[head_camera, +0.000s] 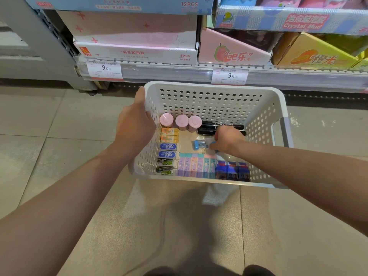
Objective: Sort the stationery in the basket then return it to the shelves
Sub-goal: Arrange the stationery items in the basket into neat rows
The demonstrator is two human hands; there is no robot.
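A white perforated basket (pixel 215 100) stands on the tiled floor in front of the shelves. My left hand (pixel 135 120) grips its left rim. Inside, three pink round containers (pixel 181 121) line the back, black markers (pixel 209 127) lie beside them, and orange, blue and green eraser boxes (pixel 169 146) are stacked along the left wall. Pastel boxes (pixel 196 166) and dark blue packs (pixel 233 171) fill the front. My right hand (pixel 227 139) reaches into the middle with fingers curled round a small blue item in clear wrap, next to a blue sharpener (pixel 197 145).
The bottom shelf (pixel 179 70) runs across just behind the basket with price tags (pixel 103 69) on its edge. On it sit display boxes: pink-white (pixel 137 42), pink guava-print (pixel 233 53) and orange (pixel 314 54). A grey shelf upright (pixel 45 42) stands at the left.
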